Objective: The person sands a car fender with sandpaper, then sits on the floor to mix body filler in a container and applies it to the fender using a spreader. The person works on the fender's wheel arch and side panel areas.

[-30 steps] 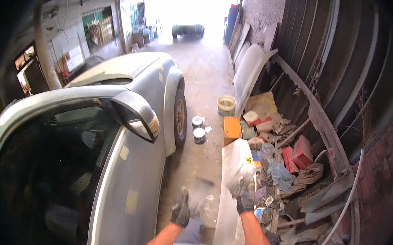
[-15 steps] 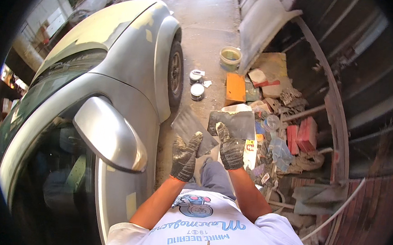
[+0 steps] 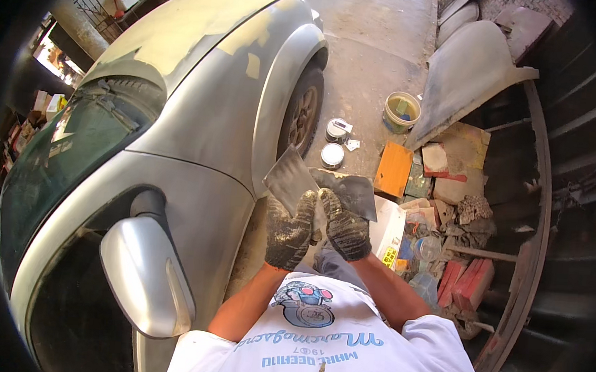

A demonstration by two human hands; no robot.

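In a dark, stained work glove, my left hand (image 3: 289, 230) is closed on a thin, flat grey sheet (image 3: 289, 178) tilted up to the left. My right hand (image 3: 345, 229), gloved alike, grips a darker rectangular sheet (image 3: 358, 196) with uneven smears on its face. The thumbs point forward and the two sheets meet or overlap in front of me; whether they touch is unclear. What the sheets are made of cannot be made out. Both are held in the air near the car's front wheel (image 3: 304, 112).
A silver car (image 3: 206, 110) with pale yellow filler patches stands on my left, its mirror (image 3: 143, 272) close by. Two tins (image 3: 332, 155) sit by the wheel. Ahead right are a bucket (image 3: 401, 113), an orange box (image 3: 393, 169), a leaning panel (image 3: 468, 77) and heaped clutter (image 3: 475, 219).
My hands have come closer together, bringing the two sheets from apart to meeting or overlapping. The view has shifted, so the car, tins and bucket appear farther right.
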